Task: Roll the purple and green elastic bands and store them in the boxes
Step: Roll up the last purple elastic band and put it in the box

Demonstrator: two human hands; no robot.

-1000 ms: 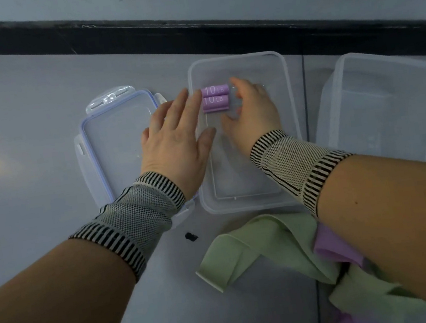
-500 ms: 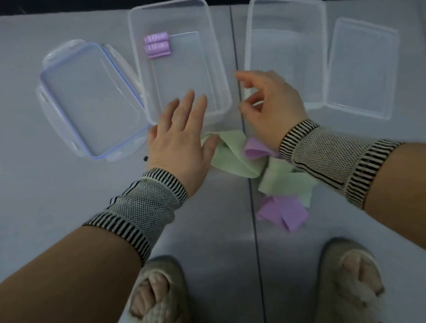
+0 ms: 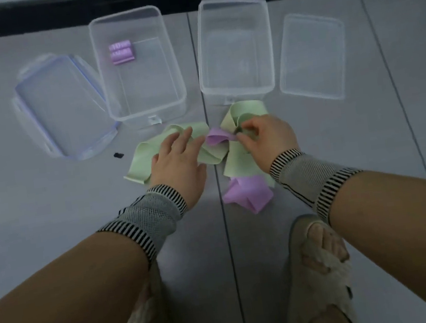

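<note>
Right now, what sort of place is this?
Probably an indoor room; the person works on a grey tiled floor by a wall with a black skirting, slippers on.

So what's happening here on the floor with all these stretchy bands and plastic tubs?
A person is sorting a tangle of green bands and purple bands. The left hand rests on the green, the right hand pinches into the pile. Rolled purple bands sit in the left box; the right box looks empty.
</note>
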